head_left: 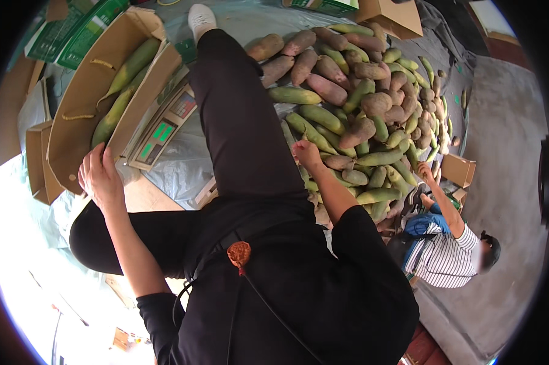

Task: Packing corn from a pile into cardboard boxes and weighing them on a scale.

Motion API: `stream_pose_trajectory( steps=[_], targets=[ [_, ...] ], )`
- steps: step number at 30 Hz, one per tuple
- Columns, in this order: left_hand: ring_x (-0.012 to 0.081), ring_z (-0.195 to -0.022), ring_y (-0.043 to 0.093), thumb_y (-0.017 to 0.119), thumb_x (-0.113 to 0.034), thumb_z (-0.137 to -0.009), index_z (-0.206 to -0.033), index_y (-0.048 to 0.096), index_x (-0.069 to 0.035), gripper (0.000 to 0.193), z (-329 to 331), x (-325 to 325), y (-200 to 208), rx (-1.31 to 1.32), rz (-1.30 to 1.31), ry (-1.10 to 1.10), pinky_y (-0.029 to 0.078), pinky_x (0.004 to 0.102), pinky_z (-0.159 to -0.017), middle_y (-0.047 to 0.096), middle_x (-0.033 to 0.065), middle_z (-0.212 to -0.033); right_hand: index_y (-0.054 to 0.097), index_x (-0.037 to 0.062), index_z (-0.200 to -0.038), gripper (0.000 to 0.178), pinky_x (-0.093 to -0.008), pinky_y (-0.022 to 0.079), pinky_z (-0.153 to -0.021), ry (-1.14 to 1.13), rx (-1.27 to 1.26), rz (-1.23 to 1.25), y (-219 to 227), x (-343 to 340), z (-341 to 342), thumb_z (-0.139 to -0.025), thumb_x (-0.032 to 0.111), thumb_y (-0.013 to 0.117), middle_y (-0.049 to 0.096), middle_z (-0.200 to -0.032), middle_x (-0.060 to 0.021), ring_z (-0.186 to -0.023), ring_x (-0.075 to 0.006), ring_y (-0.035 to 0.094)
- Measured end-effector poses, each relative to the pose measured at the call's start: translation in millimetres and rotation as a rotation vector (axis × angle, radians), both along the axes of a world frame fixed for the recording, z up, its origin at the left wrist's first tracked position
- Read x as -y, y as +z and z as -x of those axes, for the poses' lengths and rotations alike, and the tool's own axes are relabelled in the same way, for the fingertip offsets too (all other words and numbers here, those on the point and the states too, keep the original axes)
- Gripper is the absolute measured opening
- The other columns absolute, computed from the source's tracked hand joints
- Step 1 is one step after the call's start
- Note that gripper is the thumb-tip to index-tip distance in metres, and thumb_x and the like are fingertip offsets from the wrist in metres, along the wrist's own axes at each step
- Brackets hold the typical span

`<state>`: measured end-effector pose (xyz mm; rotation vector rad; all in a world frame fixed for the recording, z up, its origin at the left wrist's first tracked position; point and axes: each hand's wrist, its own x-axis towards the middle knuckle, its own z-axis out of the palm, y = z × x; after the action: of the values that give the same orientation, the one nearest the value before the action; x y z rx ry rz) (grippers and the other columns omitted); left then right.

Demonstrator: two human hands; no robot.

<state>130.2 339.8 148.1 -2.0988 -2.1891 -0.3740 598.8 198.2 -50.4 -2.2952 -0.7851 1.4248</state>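
On the left, a tall-sided cardboard box (pixel 73 79) holds long green radishes (pixel 131 70) lying lengthwise. My left hand (pixel 101 176) is at the near end of this box, fingers apart, with its fingertips by the lower end of one radish. The box sits over a digital scale (pixel 159 135) with a lit green display, which shows beside its right wall. On my right spreads a big heap of green radishes (pixel 323 118) mixed with reddish-brown, earthy roots (pixel 326 89). My right hand (pixel 308 152) is curled at the heap's left edge; what lies under its fingers, if anything, is hidden.
A co-worker in a striped shirt (pixel 441 258) crouches at the heap's right side, one hand reaching into it. Green cartons (pixel 73 36) stand at the far left. Open cardboard boxes (pixel 390 18) stand at the back and beside the co-worker. Plastic sheeting (pixel 186 161) covers the ground.
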Motion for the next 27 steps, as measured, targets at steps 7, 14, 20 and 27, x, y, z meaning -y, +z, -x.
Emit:
stream_pose_trajectory(
  steps=[7, 14, 20, 27],
  targets=[
    [0.0271, -0.096, 0.058, 0.053, -0.028, -0.092, -0.102, 0.065, -0.01, 0.024, 9, 5, 6, -0.029, 0.044, 0.016, 0.039, 0.0402, -0.091, 0.065, 0.0071, -0.099, 0.064, 0.002, -0.089, 0.01, -0.0264, 0.047, -0.053, 0.059, 0.012, -0.042, -16, 0, 0, -0.084, 0.005, 0.055, 0.062, -0.073, -0.0038, -0.059, -0.0128, 0.059],
    [0.0264, -0.101, 0.056, 0.054, -0.024, -0.093, -0.108, 0.063, -0.005, 0.026, 18, -6, 23, 0.376, 0.038, 0.133, 0.041, 0.0379, -0.089, 0.062, 0.0109, -0.105, 0.064, 0.0065, -0.089, 0.012, -0.027, 0.045, -0.048, -0.099, -0.114, -0.094, -9, -30, -22, -0.083, 0.001, 0.054, 0.062, -0.07, -0.0031, -0.055, -0.0128, 0.058],
    [0.025, -0.116, 0.049, 0.06, -0.027, -0.09, -0.13, 0.048, -0.008, 0.046, 73, -17, 56, 0.665, 0.006, 0.366, 0.037, 0.0362, -0.1, 0.05, 0.0135, -0.127, 0.062, 0.0062, -0.097, 0.012, -0.0222, 0.043, -0.053, -0.01, -0.137, -0.355, 75, -165, -10, -0.087, 0.008, 0.058, 0.062, -0.081, 0.0003, -0.065, -0.0085, 0.058],
    [0.0282, -0.12, 0.046, 0.061, -0.047, -0.083, -0.141, 0.033, -0.01, 0.074, 132, -16, 71, 0.81, 0.345, 0.804, 0.038, 0.0564, -0.089, 0.046, 0.0107, -0.137, 0.061, 0.0061, -0.109, 0.022, -0.0228, 0.045, -0.064, 0.302, -0.341, -0.55, 195, -303, 85, -0.089, 0.015, 0.057, 0.065, -0.093, -0.0025, -0.078, -0.0091, 0.059]
  ],
)
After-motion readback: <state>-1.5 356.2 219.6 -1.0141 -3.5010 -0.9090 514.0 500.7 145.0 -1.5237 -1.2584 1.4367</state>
